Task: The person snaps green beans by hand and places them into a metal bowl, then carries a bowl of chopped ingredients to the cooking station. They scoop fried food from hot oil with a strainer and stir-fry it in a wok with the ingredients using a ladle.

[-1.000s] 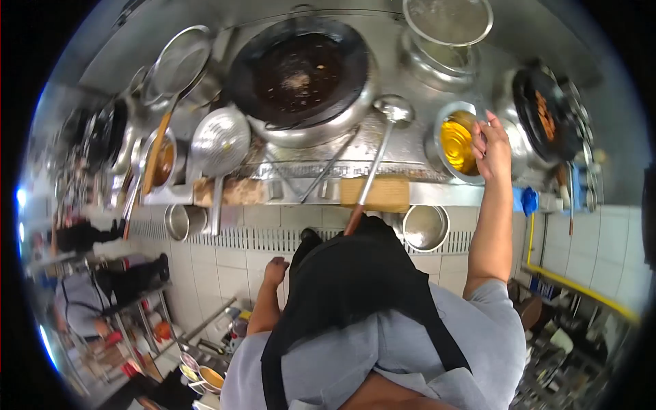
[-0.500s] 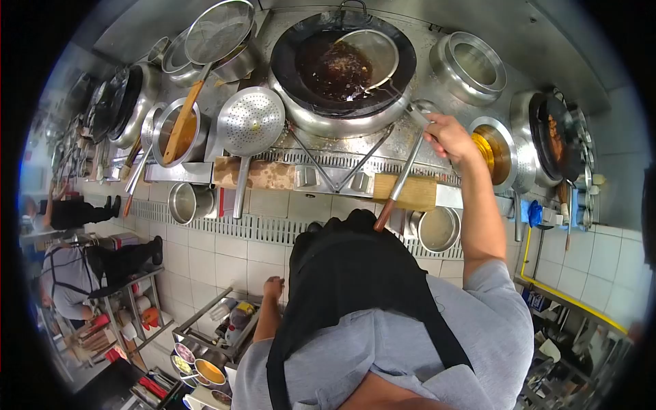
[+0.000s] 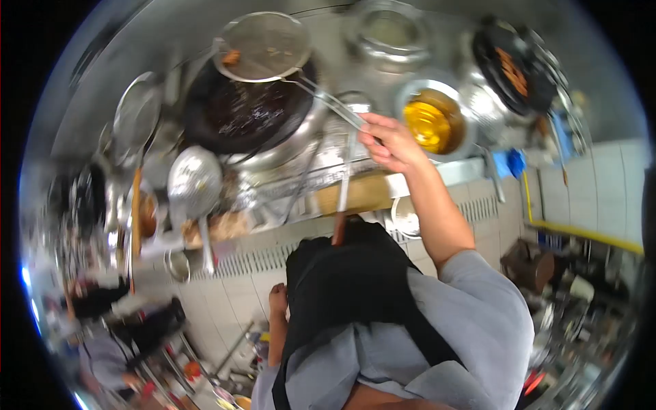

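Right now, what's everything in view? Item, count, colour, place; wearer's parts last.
Large wok: one, black, upper left
Held strainer: one, silver, over large wok
Second wok: one, black, upper right
Pot: one, silver, top centre
Bowl of yellow liquid: one, silver, right of centre
Perforated skimmer: one, silver, left
Second strainer: one, silver, far left
Ladle: one, silver and brown, centre
Low pots: two, silver, below counter
Bundle: one, blue, right
Pipe: one, yellow, right
People: at least two, dark trousers, left
Remainder: too blurred to count
Apron: one, black, lower centre
Left hand: one, bare, beside apron
Right hand: one, bare, gripping held strainer
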Tool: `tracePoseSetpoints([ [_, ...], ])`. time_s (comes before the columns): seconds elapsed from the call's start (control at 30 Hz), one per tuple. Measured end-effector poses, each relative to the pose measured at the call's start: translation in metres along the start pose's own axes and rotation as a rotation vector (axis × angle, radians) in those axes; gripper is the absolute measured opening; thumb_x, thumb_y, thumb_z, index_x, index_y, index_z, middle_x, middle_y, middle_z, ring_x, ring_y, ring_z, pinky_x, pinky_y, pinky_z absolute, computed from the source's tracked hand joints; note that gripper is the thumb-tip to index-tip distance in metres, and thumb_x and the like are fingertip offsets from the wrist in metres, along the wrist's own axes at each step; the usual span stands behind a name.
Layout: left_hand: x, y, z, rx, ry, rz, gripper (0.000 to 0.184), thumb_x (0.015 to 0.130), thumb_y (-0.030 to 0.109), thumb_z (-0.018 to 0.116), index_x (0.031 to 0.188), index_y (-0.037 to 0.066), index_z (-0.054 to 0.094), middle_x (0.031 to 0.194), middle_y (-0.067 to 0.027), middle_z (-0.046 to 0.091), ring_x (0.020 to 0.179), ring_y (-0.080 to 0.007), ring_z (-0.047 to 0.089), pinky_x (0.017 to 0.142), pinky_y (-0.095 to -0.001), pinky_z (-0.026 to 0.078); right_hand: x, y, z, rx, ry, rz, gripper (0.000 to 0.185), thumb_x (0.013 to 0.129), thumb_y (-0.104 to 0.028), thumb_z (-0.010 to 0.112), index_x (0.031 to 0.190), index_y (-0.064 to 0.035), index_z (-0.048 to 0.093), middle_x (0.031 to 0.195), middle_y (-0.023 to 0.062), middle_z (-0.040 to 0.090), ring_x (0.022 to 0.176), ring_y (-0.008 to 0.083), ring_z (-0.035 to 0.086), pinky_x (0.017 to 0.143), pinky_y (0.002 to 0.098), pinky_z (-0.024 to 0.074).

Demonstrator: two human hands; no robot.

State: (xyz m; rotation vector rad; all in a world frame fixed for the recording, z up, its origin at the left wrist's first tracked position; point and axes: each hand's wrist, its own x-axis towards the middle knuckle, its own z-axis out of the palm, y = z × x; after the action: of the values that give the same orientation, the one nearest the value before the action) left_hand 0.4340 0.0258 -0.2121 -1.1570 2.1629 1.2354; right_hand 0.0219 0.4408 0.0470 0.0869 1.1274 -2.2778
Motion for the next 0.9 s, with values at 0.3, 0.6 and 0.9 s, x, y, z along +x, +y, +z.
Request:
tracePoseSetpoints([
  [0.3,0.004,0.088,0.046,0.098,-0.144,0.070,0.037,0.095,0.015,0.072,0.125,-0.005,0.067,0.105,-0.0100,0.074,0.093,-0.0180,0.068,0.083,-0.0311,0.054,-0.091,-0.141,-0.162,-0.083,0.456,-0.590,0.052,0.098,-0.001,0.055,0.148,0.0037,0.041,0.086,0.0075,0.066,0.052,0.0083,0.049,0.045,0.0252,0.0411],
  [0.6,-0.002,0.057,0.050,-0.052,-0.127,0.084,0.036,0.093,0.014,0.070,0.123,-0.006,0.065,0.099,-0.0085,0.072,0.086,-0.0157,0.066,0.077,-0.0300,0.053,-0.085,-0.229,-0.391,-1.468,1.525,-0.450,0.048,0.086,-0.021,0.058,0.127,0.0014,0.069,0.105,0.0288,0.075,0.098,0.0416,0.072,0.091,0.0470,0.0559],
  [0.9,-0.003,-0.060,0.061,0.646,-0.034,0.536,0.031,0.097,0.029,0.064,0.106,0.000,0.071,0.116,-0.0249,0.071,0.110,-0.0443,0.066,0.095,-0.0506,0.055,-0.067,-0.161,-0.225,-0.350,0.801,-0.755,0.017,0.102,-0.009,0.054,0.118,-0.0082,0.058,0.081,0.0022,0.055,0.055,0.0090,0.040,0.045,0.0251,0.0305],
])
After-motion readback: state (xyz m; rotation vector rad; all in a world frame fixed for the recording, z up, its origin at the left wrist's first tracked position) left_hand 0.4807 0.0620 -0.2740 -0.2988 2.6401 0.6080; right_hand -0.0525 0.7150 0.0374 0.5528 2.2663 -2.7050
